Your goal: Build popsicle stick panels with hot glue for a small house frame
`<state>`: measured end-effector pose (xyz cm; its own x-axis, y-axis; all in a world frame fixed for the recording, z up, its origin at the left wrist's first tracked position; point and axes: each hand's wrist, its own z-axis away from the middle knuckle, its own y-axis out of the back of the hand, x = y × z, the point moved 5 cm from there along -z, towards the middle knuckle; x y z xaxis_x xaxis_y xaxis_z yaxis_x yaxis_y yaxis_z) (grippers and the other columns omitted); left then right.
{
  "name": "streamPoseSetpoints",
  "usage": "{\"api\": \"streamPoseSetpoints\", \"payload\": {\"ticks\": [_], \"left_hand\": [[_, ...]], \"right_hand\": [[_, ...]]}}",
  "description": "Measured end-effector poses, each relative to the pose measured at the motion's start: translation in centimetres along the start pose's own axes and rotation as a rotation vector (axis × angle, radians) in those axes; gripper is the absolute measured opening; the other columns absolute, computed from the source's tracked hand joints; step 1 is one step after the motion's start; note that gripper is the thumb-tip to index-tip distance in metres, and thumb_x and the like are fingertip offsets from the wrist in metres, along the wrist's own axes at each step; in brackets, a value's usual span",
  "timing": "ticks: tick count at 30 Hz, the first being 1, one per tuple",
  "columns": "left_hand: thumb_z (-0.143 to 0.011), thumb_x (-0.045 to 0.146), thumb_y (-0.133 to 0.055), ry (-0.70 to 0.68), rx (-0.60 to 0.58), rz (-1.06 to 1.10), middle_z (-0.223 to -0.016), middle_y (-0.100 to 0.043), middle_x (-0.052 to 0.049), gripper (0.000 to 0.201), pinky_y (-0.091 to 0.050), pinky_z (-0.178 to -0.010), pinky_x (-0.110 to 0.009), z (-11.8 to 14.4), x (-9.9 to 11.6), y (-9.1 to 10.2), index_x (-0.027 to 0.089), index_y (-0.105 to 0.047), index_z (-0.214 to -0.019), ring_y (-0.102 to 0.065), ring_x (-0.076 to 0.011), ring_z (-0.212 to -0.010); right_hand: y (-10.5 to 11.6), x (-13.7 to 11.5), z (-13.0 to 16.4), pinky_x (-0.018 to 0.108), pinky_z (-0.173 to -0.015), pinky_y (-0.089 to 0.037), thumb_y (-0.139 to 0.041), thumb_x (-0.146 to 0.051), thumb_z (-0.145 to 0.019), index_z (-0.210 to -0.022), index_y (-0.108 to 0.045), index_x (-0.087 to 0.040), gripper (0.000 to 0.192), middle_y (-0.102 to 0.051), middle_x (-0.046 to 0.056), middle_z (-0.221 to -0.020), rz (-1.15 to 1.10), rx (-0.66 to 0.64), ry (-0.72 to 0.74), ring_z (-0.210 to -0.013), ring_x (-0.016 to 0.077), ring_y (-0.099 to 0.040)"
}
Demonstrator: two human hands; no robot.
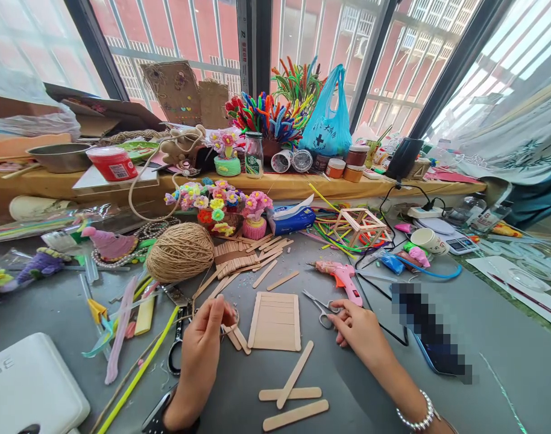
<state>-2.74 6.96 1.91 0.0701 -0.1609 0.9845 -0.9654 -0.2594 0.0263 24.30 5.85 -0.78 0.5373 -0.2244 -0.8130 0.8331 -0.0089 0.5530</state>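
Note:
My left hand (205, 337) is closed around a thin strand of twine, pinched near two short wooden sticks (237, 339). A flat panel of glued craft sticks (276, 321) lies just right of it on the grey table (497, 355). My right hand (359, 330) rests on the table with fingers slightly apart, its fingertips beside small silver scissors (323, 307), holding nothing. A pink glue gun (343, 278) lies beyond that hand. A ball of jute twine (180, 251) sits behind the left hand.
Loose craft sticks (293, 395) lie near the front edge, more in a pile (239, 256) behind. Black scissors (176, 346), a stick cube frame (361, 226), a phone (431, 337), a white box (29, 383) and pipe-cleaner flowers (219, 205) crowd the table.

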Motion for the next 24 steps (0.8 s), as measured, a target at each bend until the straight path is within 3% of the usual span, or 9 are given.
{"api": "streamPoseSetpoints", "payload": {"ticks": [2,4,9,11,13,15,17,21,24], "left_hand": [[-0.077,0.040,-0.053,0.005,0.060,0.034,-0.076,-0.054,0.003,0.020,-0.041,-0.064,-0.023,-0.1,-0.1,0.2,0.022,-0.052,-0.086,-0.051,-0.0127,-0.068],[-0.076,0.038,-0.055,-0.017,0.106,0.009,-0.094,-0.054,0.000,0.029,-0.041,-0.077,-0.026,-0.1,0.0,0.5,0.025,-0.049,-0.100,-0.052,-0.0151,-0.086],[-0.081,0.040,-0.046,-0.085,0.009,-0.095,-0.100,-0.055,-0.003,0.021,-0.032,-0.093,-0.032,0.0,0.2,0.1,0.020,-0.054,-0.080,-0.047,-0.0194,-0.103],[-0.083,0.042,-0.042,-0.029,-0.060,-0.019,-0.104,-0.054,-0.004,0.025,-0.037,-0.091,-0.035,0.1,-0.2,-0.5,0.020,-0.053,-0.083,-0.050,-0.0204,-0.102],[-0.084,0.043,-0.038,0.058,-0.154,0.044,-0.117,-0.049,-0.007,0.029,-0.040,-0.089,-0.036,0.4,-0.7,-1.3,0.021,-0.049,-0.098,-0.050,-0.0214,-0.105],[-0.084,0.043,-0.037,0.078,-0.249,0.008,-0.126,-0.044,-0.008,0.035,-0.037,-0.094,-0.038,0.9,-1.0,-2.0,0.022,-0.043,-0.111,-0.046,-0.0220,-0.112],[-0.084,0.041,-0.037,0.048,-0.322,-0.131,-0.132,-0.039,-0.008,0.040,-0.033,-0.097,-0.040,1.3,-1.2,-2.6,0.023,-0.038,-0.120,-0.042,-0.0229,-0.117],[-0.083,0.036,-0.041,-0.098,-0.411,-0.435,-0.136,-0.034,-0.009,0.046,-0.019,-0.104,-0.046,1.8,-1.3,-3.2,0.021,-0.034,-0.125,-0.030,-0.0245,-0.124],[-0.083,0.034,-0.041,-0.142,-0.453,-0.455,-0.136,-0.033,-0.009,0.045,-0.017,-0.104,-0.046,1.9,-1.3,-3.3,0.021,-0.033,-0.126,-0.028,-0.0244,-0.126]], "right_hand": [[0.2,-0.4,0.0,0.025,-0.044,-0.048,-0.046,-0.028,-0.075,-0.096,-0.053,-0.015,0.025,-0.056,0.000,-0.064,0.041,0.030,0.078,-0.046,0.0126,-0.057],[0.3,-1.3,0.3,0.027,-0.054,-0.049,-0.048,-0.026,-0.076,-0.096,-0.054,-0.016,0.023,-0.058,0.002,-0.069,0.120,0.055,0.212,-0.055,0.0137,-0.058],[-0.9,-3.5,1.8,0.030,-0.062,-0.049,-0.050,-0.025,-0.078,-0.099,-0.056,-0.018,0.023,-0.060,0.007,-0.087,0.242,-0.032,0.454,-0.072,0.0172,-0.057],[-1.6,-3.8,2.4,0.032,-0.068,-0.050,-0.048,-0.025,-0.079,-0.105,-0.054,-0.017,0.028,-0.059,0.009,-0.099,0.243,-0.069,0.465,-0.077,0.0178,-0.057],[-2.2,-3.7,2.8,0.036,-0.083,-0.045,-0.047,-0.026,-0.080,-0.115,-0.048,-0.016,0.037,-0.052,0.012,-0.116,0.248,-0.076,0.464,-0.097,0.0213,-0.053],[-2.8,-3.3,3.0,0.041,-0.097,-0.034,-0.047,-0.032,-0.080,-0.125,-0.039,-0.013,0.050,-0.039,0.013,-0.131,0.264,-0.093,0.454,-0.119,0.0243,-0.037],[-3.6,-2.8,3.1,0.042,-0.103,-0.025,-0.048,-0.041,-0.079,-0.132,-0.030,-0.011,0.063,-0.029,0.013,-0.138,0.277,-0.153,0.436,-0.127,0.0247,-0.022],[-4.7,-2.2,3.3,0.043,-0.105,-0.017,-0.048,-0.053,-0.076,-0.135,-0.021,-0.010,0.078,-0.019,0.012,-0.141,0.278,-0.267,0.405,-0.130,0.0252,-0.014],[-4.8,-2.5,3.5,0.044,-0.106,-0.014,-0.047,-0.056,-0.075,-0.136,-0.019,-0.010,0.081,-0.017,0.012,-0.142,0.260,-0.289,0.383,-0.130,0.0257,-0.011]]}}
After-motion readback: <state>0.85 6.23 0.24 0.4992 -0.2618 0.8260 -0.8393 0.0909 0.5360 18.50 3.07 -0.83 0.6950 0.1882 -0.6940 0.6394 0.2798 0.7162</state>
